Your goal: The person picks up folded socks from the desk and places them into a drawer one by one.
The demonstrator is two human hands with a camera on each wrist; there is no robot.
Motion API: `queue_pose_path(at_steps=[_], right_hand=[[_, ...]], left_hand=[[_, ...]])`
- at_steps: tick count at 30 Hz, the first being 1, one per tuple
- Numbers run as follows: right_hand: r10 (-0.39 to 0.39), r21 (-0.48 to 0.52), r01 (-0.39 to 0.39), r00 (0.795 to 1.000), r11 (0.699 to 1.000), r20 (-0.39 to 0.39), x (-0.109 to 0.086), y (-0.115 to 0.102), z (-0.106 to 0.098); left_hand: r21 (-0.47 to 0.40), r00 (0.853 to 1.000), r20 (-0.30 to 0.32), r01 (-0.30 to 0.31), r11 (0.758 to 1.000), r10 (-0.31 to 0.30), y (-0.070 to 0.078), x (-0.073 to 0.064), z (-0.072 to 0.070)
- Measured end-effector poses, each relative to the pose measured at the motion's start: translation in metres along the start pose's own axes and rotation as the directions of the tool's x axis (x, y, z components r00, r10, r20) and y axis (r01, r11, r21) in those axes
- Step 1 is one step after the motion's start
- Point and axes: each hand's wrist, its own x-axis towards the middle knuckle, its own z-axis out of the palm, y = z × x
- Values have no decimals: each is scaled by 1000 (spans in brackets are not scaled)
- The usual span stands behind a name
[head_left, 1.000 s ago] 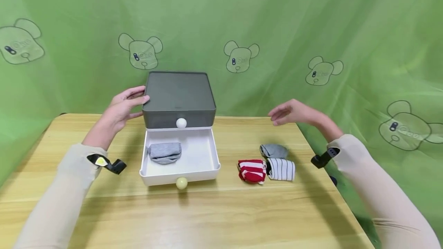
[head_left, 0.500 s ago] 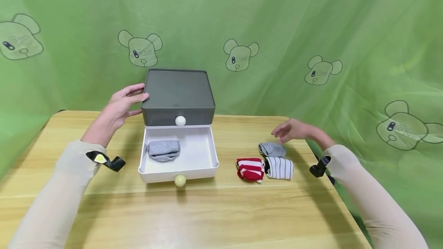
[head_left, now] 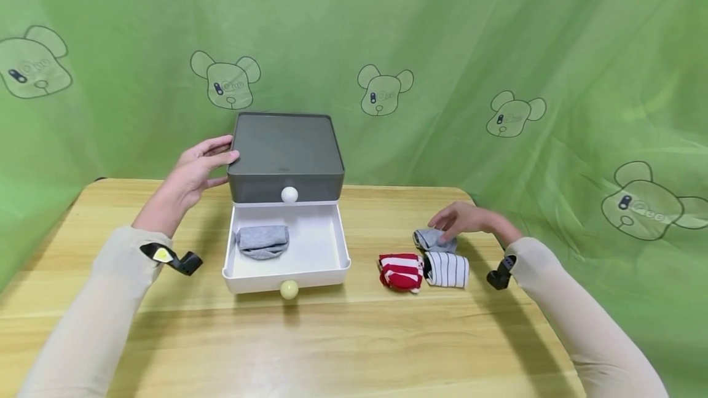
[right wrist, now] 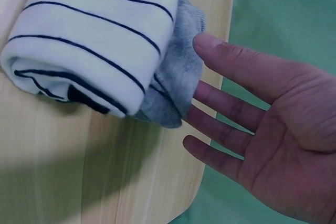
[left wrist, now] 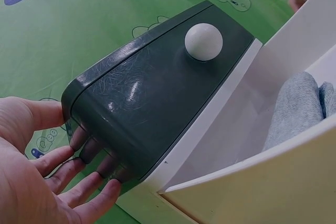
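A dark grey drawer box (head_left: pixel 286 145) has its white lower drawer (head_left: pixel 318 244) pulled out, with a folded grey sock (head_left: pixel 262 241) lying at its left. My left hand (head_left: pixel 193 171) rests on the box's left side, thumb at the top edge and fingers nearly straight along the wall, as the left wrist view shows. On the right, my right hand (head_left: pixel 463 218) is at a folded grey sock (head_left: pixel 428 239). Its thumb (right wrist: pixel 210 45) meets the sock's edge and its extended fingers reach behind the sock, tips partly hidden. A white sock with dark stripes (right wrist: pixel 94 30) lies against that grey one.
A red-and-white striped folded sock (head_left: pixel 401 272) lies left of the white one on the wooden table (head_left: pixel 354 343). A white knob (head_left: pixel 289 195) is on the upper drawer, a pale yellow knob (head_left: pixel 289 289) on the lower. Behind hangs a green curtain (head_left: pixel 310 23).
My right hand has come down from above the table to the grey sock at the right. My left hand stays against the box, and the drawer and socks have not moved.
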Motion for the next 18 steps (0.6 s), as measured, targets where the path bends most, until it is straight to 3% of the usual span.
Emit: queue_pose_path(at_steps=[10,18], right_hand=[[-43,-68,44,999,997,18,9,3,6],[-69,-94,67,998,993,-11,12,5,12]], left_hand=[[12,1000,8,0,1000,0,-3,2,-1],[23,1000,8,-3,1000,3,-3,3,-1]])
